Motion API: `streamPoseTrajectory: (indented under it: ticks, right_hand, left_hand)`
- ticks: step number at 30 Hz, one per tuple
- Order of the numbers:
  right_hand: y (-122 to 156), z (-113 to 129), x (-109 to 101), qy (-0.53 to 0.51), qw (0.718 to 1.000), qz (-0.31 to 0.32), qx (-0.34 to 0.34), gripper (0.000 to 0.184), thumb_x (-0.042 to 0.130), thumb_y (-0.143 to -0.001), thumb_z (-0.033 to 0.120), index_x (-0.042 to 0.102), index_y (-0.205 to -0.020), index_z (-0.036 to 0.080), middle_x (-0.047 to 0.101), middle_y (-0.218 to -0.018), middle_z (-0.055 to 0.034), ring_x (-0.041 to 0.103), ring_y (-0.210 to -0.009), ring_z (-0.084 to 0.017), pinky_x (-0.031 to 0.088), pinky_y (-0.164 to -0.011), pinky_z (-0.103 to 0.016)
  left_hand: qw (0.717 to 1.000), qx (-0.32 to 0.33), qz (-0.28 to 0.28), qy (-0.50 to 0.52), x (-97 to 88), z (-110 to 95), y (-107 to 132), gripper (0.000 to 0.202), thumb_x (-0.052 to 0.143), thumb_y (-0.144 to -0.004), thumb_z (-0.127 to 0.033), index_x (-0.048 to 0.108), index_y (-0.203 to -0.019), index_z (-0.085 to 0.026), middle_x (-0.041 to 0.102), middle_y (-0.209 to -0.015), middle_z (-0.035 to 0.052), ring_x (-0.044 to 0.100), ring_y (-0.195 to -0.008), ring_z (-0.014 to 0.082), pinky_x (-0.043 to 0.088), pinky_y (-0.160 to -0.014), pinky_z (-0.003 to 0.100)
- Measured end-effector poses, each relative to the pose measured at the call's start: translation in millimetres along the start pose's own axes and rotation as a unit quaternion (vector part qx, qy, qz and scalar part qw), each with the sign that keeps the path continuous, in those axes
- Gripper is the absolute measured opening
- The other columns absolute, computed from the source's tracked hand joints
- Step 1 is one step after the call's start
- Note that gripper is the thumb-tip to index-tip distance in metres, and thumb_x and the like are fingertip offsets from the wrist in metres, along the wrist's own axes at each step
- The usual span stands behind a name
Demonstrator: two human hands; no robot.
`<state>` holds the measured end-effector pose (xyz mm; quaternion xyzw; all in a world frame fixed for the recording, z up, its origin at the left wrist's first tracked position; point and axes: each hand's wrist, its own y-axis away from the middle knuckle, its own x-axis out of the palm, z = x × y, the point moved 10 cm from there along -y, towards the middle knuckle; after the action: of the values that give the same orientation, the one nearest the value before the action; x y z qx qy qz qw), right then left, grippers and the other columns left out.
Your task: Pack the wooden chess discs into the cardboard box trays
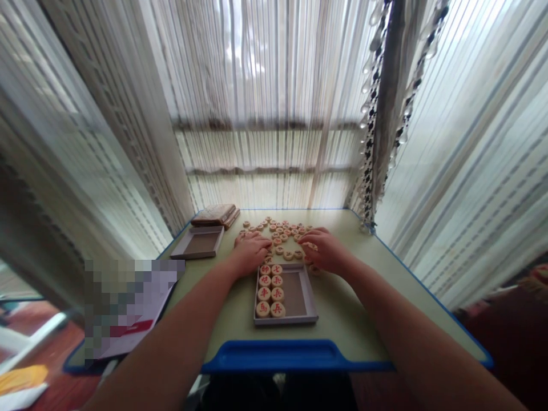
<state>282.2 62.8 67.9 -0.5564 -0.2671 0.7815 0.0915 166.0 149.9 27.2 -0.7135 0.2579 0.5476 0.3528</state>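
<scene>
Round wooden Chinese chess pieces (288, 255) lie loosely scattered across the far middle of the table. My left hand (252, 251) rests palm down at the left side of this spread, its fingers stretched out over some pieces. At the right side, my right hand (324, 249) touches pieces with its fingers apart and slightly bent; what lies under the fingertips is partly hidden. Between my forearms sits a shallow open box (296, 294). Its left half holds two columns of pieces with red characters (277, 294), face up; the right half shows bare bottom.
A second shallow box (201, 242) stands at the back left, before a brown folded board or case (214, 214). A pixelated flat item (137, 308) lies along the left edge. The green table (368, 297) has a blue rim, and curtains (265, 103) hang behind it.
</scene>
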Motion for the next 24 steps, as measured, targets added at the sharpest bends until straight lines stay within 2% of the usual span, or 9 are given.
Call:
streamPoseTrajectory:
  ticks: [3, 6, 8, 13, 16, 18, 21, 22, 24]
  right_hand:
    - [0.1, 9.2, 3.7, -0.066, 0.998, 0.021, -0.011, 0.02, 0.052, -0.077, 0.024, 0.069, -0.088, 0.02, 0.067, -0.083, -0.005, 0.058, -0.079, -0.016, 0.044, -0.076, -0.03]
    - [0.5, 1.8, 2.9, -0.087, 0.996, 0.005, 0.035, 0.024, 0.05, -0.079, 0.026, 0.067, -0.095, 0.02, 0.066, -0.074, -0.0026, 0.055, -0.062, -0.011, 0.043, -0.063, -0.024]
    - [1.1, -6.4, 2.6, -0.073, 0.995, -0.004, 0.062, 0.026, 0.05, -0.079, 0.028, 0.066, -0.098, 0.02, 0.066, -0.073, -0.0026, 0.054, -0.058, -0.011, 0.043, -0.061, -0.024]
    - [-0.8, -1.0, 12.9, -0.045, 0.998, 0.037, 0.019, 0.023, 0.049, -0.08, 0.024, 0.069, -0.089, 0.019, 0.067, -0.085, -0.0059, 0.058, -0.082, -0.017, 0.043, -0.079, -0.03]
    - [-0.5, 12.0, 25.0, -0.044, 0.995, 0.082, -0.019, 0.028, 0.044, -0.084, 0.031, 0.068, -0.096, 0.022, 0.066, -0.098, -0.0052, 0.055, -0.098, -0.018, 0.038, -0.092, -0.035]
    - [0.6, 13.1, 32.2, -0.046, 0.994, 0.103, -0.008, 0.035, 0.04, -0.087, 0.037, 0.06, -0.111, 0.023, 0.06, -0.114, -0.0054, 0.049, -0.111, -0.02, 0.035, -0.097, -0.038]
    - [4.1, 2.3, 39.8, -0.042, 0.991, 0.121, 0.045, 0.051, 0.037, -0.086, 0.045, 0.038, -0.132, 0.024, 0.044, -0.133, -0.0074, 0.035, -0.125, -0.023, 0.03, -0.101, -0.042]
    - [5.6, -1.4, 42.0, -0.04, 0.989, 0.13, 0.058, 0.053, 0.037, -0.086, 0.047, 0.035, -0.134, 0.024, 0.041, -0.135, -0.0077, 0.032, -0.126, -0.023, 0.029, -0.101, -0.044]
    - [7.4, -6.2, 43.6, -0.034, 0.987, 0.14, 0.067, 0.052, 0.036, -0.086, 0.047, 0.037, -0.133, 0.024, 0.043, -0.134, -0.0085, 0.033, -0.126, -0.024, 0.029, -0.101, -0.045]
  left_hand:
    - [1.0, 0.001, -0.024, 0.002, -5.1, 1.2, -0.1, 0.037, 0.036, -0.08, -0.025, 0.062, -0.105, -0.023, 0.06, -0.115, 0.0023, 0.046, -0.113, 0.0201, 0.028, -0.101, 0.038]
    - [0.998, -0.015, -0.064, 0.013, -16.8, 10.7, 0.1, 0.037, 0.037, -0.078, -0.018, 0.063, -0.105, -0.021, 0.061, -0.112, 0.0032, 0.05, -0.11, 0.0163, 0.033, -0.099, 0.031]
    - [0.994, -0.04, -0.096, 0.023, -27.4, 22.1, 1.7, 0.042, 0.037, -0.074, -0.011, 0.062, -0.107, -0.019, 0.061, -0.113, 0.0038, 0.052, -0.108, 0.014, 0.036, -0.096, 0.026]
    - [0.983, -0.159, -0.096, 0.002, -33.4, 63.0, 7.1, 0.046, 0.04, -0.069, -0.005, 0.063, -0.106, -0.021, 0.065, -0.106, 0.005, 0.058, -0.099, 0.0172, 0.043, -0.087, 0.026]
    - [0.979, -0.179, -0.098, -0.002, -32.6, 75.3, 7.2, 0.047, 0.042, -0.068, -0.005, 0.062, -0.108, -0.02, 0.065, -0.106, 0.0063, 0.058, -0.099, 0.0183, 0.044, -0.086, 0.025]
    - [0.98, -0.177, -0.094, 0.007, -30.9, 78.8, 6.3, 0.05, 0.042, -0.068, -0.004, 0.06, -0.111, -0.02, 0.064, -0.107, 0.0065, 0.058, -0.099, 0.0178, 0.044, -0.085, 0.024]
    - [0.975, -0.203, -0.086, 0.02, -30.3, 86.6, 9.2, 0.052, 0.04, -0.066, -0.001, 0.062, -0.108, -0.02, 0.065, -0.105, 0.0066, 0.059, -0.096, 0.0178, 0.045, -0.082, 0.025]
    - [0.971, -0.218, -0.091, 0.019, -32.2, 89.7, 11.6, 0.051, 0.04, -0.064, -0.001, 0.064, -0.105, -0.02, 0.065, -0.104, 0.007, 0.06, -0.095, 0.0181, 0.045, -0.081, 0.025]
    - [0.964, -0.244, -0.101, 0.014, -37.1, 94.2, 16.7, 0.048, 0.041, -0.063, -0.001, 0.066, -0.1, -0.02, 0.066, -0.1, 0.0076, 0.06, -0.093, 0.0188, 0.046, -0.079, 0.026]
